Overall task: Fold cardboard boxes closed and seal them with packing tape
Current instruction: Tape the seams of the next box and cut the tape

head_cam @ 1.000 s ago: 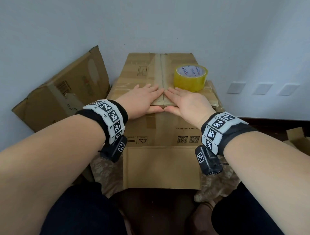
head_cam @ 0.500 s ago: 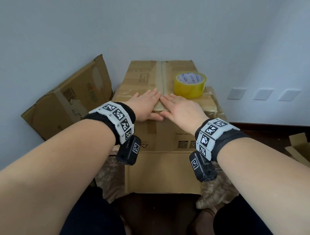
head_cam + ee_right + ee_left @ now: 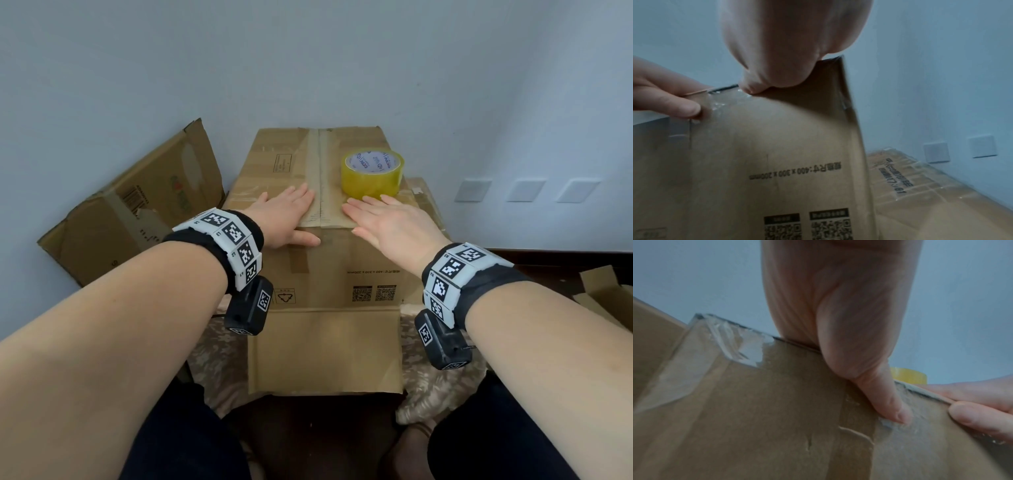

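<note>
Nearest us, our left hand [image 3: 286, 219] and right hand [image 3: 383, 222] lie flat, fingers straight, on the brown cardboard box [image 3: 325, 270] either side of its taped seam [image 3: 320, 181]; beyond them sits the yellow tape roll [image 3: 372, 174].

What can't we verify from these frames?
- Head view: the box seam under the left hand and right hand is covered by the palms.
- Head view: the tape roll free end is not visible.
- Left wrist view: the fingers on the box top are hidden behind its edge.
- Head view: the QR labels are too small to read.
</note>
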